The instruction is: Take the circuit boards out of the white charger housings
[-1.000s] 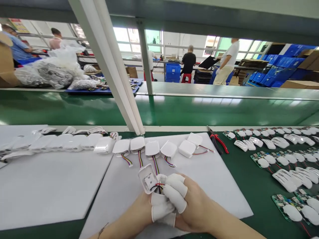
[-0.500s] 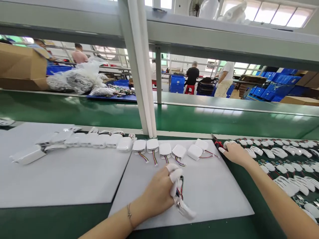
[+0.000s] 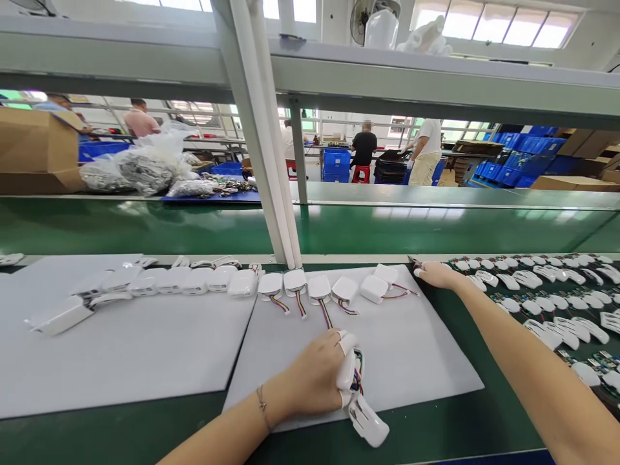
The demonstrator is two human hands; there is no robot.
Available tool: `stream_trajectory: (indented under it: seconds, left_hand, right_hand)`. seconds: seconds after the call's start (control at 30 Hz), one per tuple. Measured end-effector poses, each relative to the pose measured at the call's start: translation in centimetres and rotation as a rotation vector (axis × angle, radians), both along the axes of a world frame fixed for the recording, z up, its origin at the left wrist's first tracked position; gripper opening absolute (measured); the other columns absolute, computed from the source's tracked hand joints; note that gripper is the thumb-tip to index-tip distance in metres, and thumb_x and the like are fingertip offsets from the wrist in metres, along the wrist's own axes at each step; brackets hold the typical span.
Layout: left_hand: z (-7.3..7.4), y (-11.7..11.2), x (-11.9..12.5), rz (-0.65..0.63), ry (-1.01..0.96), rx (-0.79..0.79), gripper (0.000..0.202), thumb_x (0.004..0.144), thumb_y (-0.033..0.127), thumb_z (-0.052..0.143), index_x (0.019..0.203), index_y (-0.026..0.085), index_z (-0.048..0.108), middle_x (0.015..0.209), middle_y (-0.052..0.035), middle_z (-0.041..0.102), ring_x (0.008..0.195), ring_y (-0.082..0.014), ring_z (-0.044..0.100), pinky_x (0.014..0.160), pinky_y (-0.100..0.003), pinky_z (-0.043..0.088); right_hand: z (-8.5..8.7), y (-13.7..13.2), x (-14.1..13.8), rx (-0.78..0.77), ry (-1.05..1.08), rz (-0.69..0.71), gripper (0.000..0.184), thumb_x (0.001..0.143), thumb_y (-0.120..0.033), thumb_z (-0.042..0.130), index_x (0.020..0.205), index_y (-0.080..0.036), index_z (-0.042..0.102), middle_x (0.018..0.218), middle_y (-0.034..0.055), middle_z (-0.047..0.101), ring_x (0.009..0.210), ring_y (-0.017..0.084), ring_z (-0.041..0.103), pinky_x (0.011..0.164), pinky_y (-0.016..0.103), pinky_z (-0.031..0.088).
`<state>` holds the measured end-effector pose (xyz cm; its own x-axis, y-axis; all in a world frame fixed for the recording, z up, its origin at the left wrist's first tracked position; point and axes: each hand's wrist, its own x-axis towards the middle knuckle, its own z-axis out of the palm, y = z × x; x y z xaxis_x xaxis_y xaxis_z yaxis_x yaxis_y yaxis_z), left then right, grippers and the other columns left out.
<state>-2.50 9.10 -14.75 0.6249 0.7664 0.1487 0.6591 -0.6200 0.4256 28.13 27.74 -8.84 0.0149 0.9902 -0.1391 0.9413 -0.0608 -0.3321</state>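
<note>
My left hand (image 3: pixel 320 374), with white finger cots, is closed around a white plastic housing (image 3: pixel 365 416) with coloured wires, resting on the white foam sheet (image 3: pixel 411 349) near its front edge. My right hand (image 3: pixel 436 274) reaches far forward and lies over the red-handled cutters at the sheet's back right corner; its fingers curl down on them, and the tool is almost wholly hidden. A row of white housings with wires (image 3: pixel 295 284) lines the back of the sheet.
Rows of white covers and small circuit boards (image 3: pixel 542 290) fill the green bench to the right. A second foam sheet (image 3: pixel 121 349) lies at left. A white upright post (image 3: pixel 261 142) rises behind; a green conveyor (image 3: pixel 387 226) runs beyond. People work in the background.
One second ago both hands held the housing together. My right hand has left it and gone out to the cutters; my left hand has lowered the housing onto the sheet's front edge.
</note>
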Motion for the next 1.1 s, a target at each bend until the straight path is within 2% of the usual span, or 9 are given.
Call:
stream_trajectory:
  seconds: [0.13, 0.27, 0.37, 0.43, 0.53, 0.63, 0.77, 0.97, 1.1]
  left_hand:
    - [0.2, 0.0, -0.1, -0.046, 0.063, 0.034, 0.035, 0.059, 0.019, 0.061, 0.079, 0.023, 0.033, 0.086, -0.0022, 0.055, 0.077, -0.0204, 0.05, 0.07, -0.03, 0.043]
    - [0.1, -0.1, -0.2, -0.088, 0.055, 0.098, 0.034, 0.059, 0.019, 0.058, 0.08, 0.023, 0.031, 0.085, -0.0026, 0.054, 0.074, -0.0199, 0.048, 0.065, -0.03, 0.039]
    - [0.1, -0.3, -0.2, -0.081, 0.037, 0.101, 0.034, 0.059, 0.019, 0.056, 0.084, 0.023, 0.034, 0.086, -0.0034, 0.054, 0.074, -0.0203, 0.046, 0.064, -0.03, 0.038]
    - [0.3, -0.4, -0.2, -0.062, 0.038, 0.089, 0.033, 0.059, 0.018, 0.054, 0.086, 0.023, 0.035, 0.086, -0.0032, 0.054, 0.073, -0.0201, 0.046, 0.064, -0.03, 0.037]
    - [0.7, -0.6, 0.0, -0.017, 0.025, 0.087, 0.032, 0.058, 0.016, 0.053, 0.084, 0.023, 0.036, 0.081, -0.0016, 0.052, 0.07, -0.0191, 0.044, 0.062, -0.03, 0.035]
    - [0.8, -0.8, 0.2, 0.013, 0.007, 0.122, 0.03, 0.058, 0.015, 0.051, 0.081, 0.023, 0.035, 0.075, 0.0001, 0.049, 0.065, -0.0182, 0.043, 0.06, -0.029, 0.035]
    - [0.5, -0.9, 0.2, 0.007, -0.005, 0.205, 0.029, 0.061, 0.014, 0.05, 0.085, 0.023, 0.037, 0.076, -0.0005, 0.05, 0.067, -0.0192, 0.045, 0.066, -0.03, 0.039]
    - [0.5, -1.1, 0.2, 0.007, 0.002, 0.394, 0.034, 0.064, 0.014, 0.05, 0.097, 0.02, 0.043, 0.08, -0.0037, 0.055, 0.07, -0.0217, 0.048, 0.074, -0.033, 0.045]
    - [0.6, -1.3, 0.2, 0.004, -0.017, 0.438, 0.036, 0.064, 0.011, 0.048, 0.099, 0.019, 0.044, 0.08, -0.0044, 0.056, 0.07, -0.0221, 0.049, 0.07, -0.033, 0.044]
  right_hand:
    - [1.5, -2.6, 0.9, 0.093, 0.366, -0.044, 0.029, 0.101, -0.044, 0.052, 0.099, -0.015, 0.06, 0.085, 0.0011, 0.059, 0.062, 0.012, 0.055, 0.057, 0.027, 0.05]
    - [1.2, -9.9, 2.4, 0.141, 0.696, 0.001, 0.047, 0.089, -0.066, 0.049, 0.09, -0.019, 0.057, 0.07, 0.0006, 0.053, 0.05, 0.013, 0.047, 0.044, 0.026, 0.043]
    - [-1.4, -16.9, 3.1, 0.054, 0.767, 0.02, 0.058, 0.061, -0.058, 0.084, 0.103, -0.022, 0.065, 0.095, 0.0079, 0.068, 0.08, 0.027, 0.066, 0.065, 0.033, 0.058]
    - [-3.6, -21.2, 3.1, -0.085, 0.734, 0.099, 0.062, 0.072, -0.054, 0.08, 0.125, -0.024, 0.063, 0.127, 0.0101, 0.063, 0.117, 0.035, 0.058, 0.1, 0.044, 0.05]
    - [-6.0, -25.2, 2.4, -0.271, 0.684, 0.202, 0.069, 0.083, -0.053, 0.072, 0.142, -0.024, 0.052, 0.15, 0.0112, 0.044, 0.135, 0.037, 0.042, 0.112, 0.045, 0.035]
    - [-6.5, -26.2, 1.5, -0.406, 0.706, 0.279, 0.078, 0.086, -0.057, 0.065, 0.151, -0.023, 0.039, 0.157, 0.012, 0.031, 0.139, 0.037, 0.034, 0.112, 0.044, 0.035]
    - [-5.4, -25.8, 0.4, -0.502, 0.626, 0.344, 0.086, 0.084, -0.067, 0.06, 0.153, -0.022, 0.034, 0.161, 0.0093, 0.017, 0.143, 0.037, 0.022, 0.115, 0.048, 0.022]
    - [-5.1, -25.9, -0.8, -0.54, 0.517, 0.343, 0.095, 0.081, -0.074, 0.057, 0.154, -0.02, 0.031, 0.161, 0.0076, 0.015, 0.146, 0.035, 0.016, 0.117, 0.046, 0.014]
    - [-5.5, -25.8, -0.8, -0.514, 0.526, 0.365, 0.091, 0.084, -0.069, 0.059, 0.155, -0.02, 0.029, 0.161, 0.008, 0.014, 0.145, 0.035, 0.018, 0.117, 0.048, 0.019]
